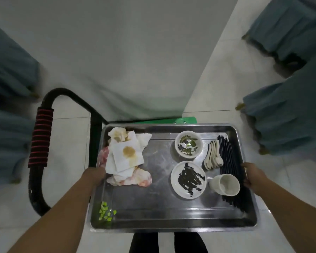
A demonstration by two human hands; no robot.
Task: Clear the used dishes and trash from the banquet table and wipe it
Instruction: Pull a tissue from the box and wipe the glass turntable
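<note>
I see both hands gripping metal tray (153,214) by short edges: left hand (94,175) fingers curled on left rim, right hand (252,175) on right rim. On tray: stained napkins (125,156) left, green scraps (105,213) near corner, bowl (188,147), smeared plate (188,179), spoons (213,157), black chopsticks (228,161), tipped cup (225,184). White-clothed table (126,52) beyond; cart handle (40,139) left.

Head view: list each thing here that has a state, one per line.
Tray: loaded, held at both side rims.
Left hand: gripping the tray's left rim.
Right hand: gripping the right rim.
Cup: tipped on its side, empty.
Plate: upright, dark-smeared.
Bowl: upright, holding leftovers.
Napkins: crumpled, stained.
</note>
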